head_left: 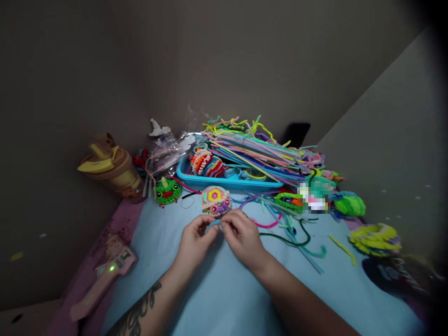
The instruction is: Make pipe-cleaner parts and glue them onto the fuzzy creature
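Both my hands meet over the light blue cloth point(147, 270), fingertips nearly touching. My left hand point(198, 235) pinches a short, curved blue pipe cleaner point(212, 226). Against its other end, the thumb and fingers of my right hand point(243, 235) are pressed together, hiding most of that end. Just beyond my fingertips sits a round pipe-cleaner figure point(215, 199) with pink, yellow and teal rings on top and pink and purple bits on its front. To its left rests a green pipe-cleaner figure point(168, 191) with round eyes and a red middle.
Behind stands a blue tray point(227, 181) under a heap of coloured pipe cleaners point(255, 144). A brown pot point(112, 168) and a pink glue gun point(105, 277) with a lit green light are at left. Loose strands, a green bundle point(350, 204) and a yellow coil point(375, 239) lie right.
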`<state>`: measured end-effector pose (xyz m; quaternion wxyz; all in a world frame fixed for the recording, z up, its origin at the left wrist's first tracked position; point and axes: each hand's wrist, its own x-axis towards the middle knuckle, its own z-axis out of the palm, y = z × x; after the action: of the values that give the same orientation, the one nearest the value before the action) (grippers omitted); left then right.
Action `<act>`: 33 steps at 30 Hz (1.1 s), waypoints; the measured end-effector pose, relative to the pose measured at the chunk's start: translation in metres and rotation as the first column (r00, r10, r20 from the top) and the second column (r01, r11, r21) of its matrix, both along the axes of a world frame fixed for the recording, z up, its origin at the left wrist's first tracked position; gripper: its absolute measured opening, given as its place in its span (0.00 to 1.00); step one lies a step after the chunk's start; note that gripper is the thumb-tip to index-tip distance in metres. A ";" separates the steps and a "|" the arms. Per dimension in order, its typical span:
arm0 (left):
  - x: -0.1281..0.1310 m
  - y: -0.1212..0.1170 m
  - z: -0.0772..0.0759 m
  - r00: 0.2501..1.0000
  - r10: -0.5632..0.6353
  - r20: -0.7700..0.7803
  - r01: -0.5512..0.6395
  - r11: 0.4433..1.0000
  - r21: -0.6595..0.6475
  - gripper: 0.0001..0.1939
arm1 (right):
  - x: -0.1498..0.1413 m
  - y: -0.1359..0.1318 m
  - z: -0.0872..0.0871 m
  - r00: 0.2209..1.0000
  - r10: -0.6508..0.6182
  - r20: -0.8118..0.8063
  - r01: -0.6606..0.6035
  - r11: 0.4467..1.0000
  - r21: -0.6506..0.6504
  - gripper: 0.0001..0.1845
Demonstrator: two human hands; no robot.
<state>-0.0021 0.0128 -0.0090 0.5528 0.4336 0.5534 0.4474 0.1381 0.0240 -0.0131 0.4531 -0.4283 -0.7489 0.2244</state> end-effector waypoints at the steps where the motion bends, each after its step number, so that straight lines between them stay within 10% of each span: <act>1: 0.000 0.000 0.000 1.000 0.008 -0.004 -0.008 1.000 -0.001 0.10 | 0.000 0.000 0.000 1.000 0.008 -0.006 -0.008 1.000 -0.005 0.07; 14: 0.006 -0.002 0.005 0.993 0.023 0.115 -0.020 0.999 -0.030 0.21 | 0.003 0.004 0.002 0.980 -0.168 -0.104 0.145 0.970 -0.194 0.08; 33: -0.003 -0.002 0.001 0.961 0.014 -0.275 0.017 0.994 0.110 0.13 | -0.002 0.003 0.002 0.980 -0.182 -0.086 0.158 0.960 -0.232 0.09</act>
<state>-0.0047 0.0107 -0.0082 0.4457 0.5220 0.5988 0.4125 0.1361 0.0272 -0.0111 0.4587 -0.5268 -0.6543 0.2899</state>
